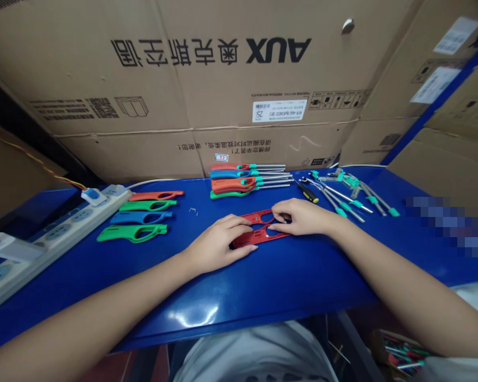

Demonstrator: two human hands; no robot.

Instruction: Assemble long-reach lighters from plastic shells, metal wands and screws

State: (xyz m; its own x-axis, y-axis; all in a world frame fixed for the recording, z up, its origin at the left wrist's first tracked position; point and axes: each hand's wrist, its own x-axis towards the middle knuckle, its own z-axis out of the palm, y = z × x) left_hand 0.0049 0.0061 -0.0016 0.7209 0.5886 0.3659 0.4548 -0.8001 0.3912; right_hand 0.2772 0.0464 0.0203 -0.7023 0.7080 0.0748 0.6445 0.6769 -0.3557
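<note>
Blue table (263, 292): from my work, lighters (233, 184) at twelve look complete; tubeless handles (119, 232) at nine and metal tubes (348, 200) between two and three lie separate. Central, my left hand (219, 241) grips, my right hand (298, 216) pinches, red casing halves (261, 233), opened, tubeless, seemingly unfinished. Tiny screws (193, 209) lie near half past nine.

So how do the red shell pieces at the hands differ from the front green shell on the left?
The red shell pieces are touched by the left hand and right hand; the green shell lies untouched. The red shell pieces are partly covered; the green shell shows whole. Both have rounded openings.
</note>
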